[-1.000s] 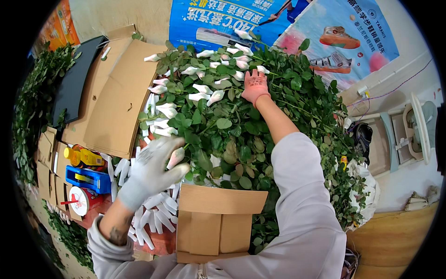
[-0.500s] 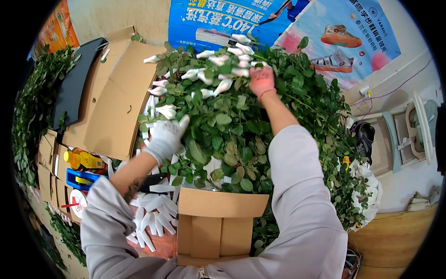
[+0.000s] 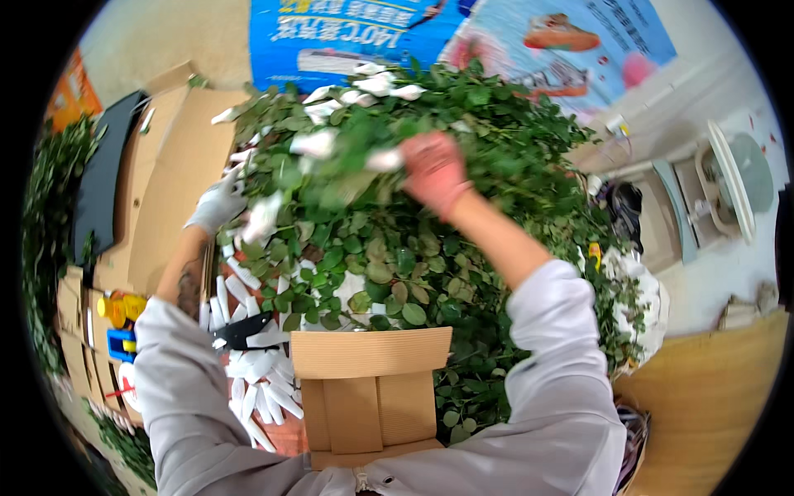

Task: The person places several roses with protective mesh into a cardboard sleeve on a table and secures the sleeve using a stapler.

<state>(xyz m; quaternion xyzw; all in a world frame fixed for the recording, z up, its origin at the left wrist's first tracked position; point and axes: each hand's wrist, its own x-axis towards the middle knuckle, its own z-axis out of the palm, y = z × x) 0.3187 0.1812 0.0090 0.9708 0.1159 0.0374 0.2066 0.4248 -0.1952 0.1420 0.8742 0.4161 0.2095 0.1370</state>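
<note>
My right hand [image 3: 433,172], in a red glove, is closed around a rose [image 3: 385,159] whose bud has a white cover. Motion smears both, and the stem cannot be made out. More roses with white-covered buds [image 3: 314,144] lie in the leafy pile [image 3: 380,240] before me. At the pile's left edge is my left hand [image 3: 219,205], white-gloved, its fingers stretched toward the leaves and a covered bud. It appears to hold nothing.
Nearest me stands an open cardboard box [image 3: 372,355]. Loose white sleeves [image 3: 265,401] and a black-handled tool [image 3: 241,332] lie left of it. Flattened cardboard [image 3: 178,182], a yellow bottle [image 3: 121,308] and a blue tape dispenser [image 3: 121,345] are farther left. Posters [image 3: 347,37] cover the back wall.
My right hand has moved left and toward me, and a covered rose moves with it. My left hand has gone left and away, to the pile's edge. The whole view has shifted somewhat.
</note>
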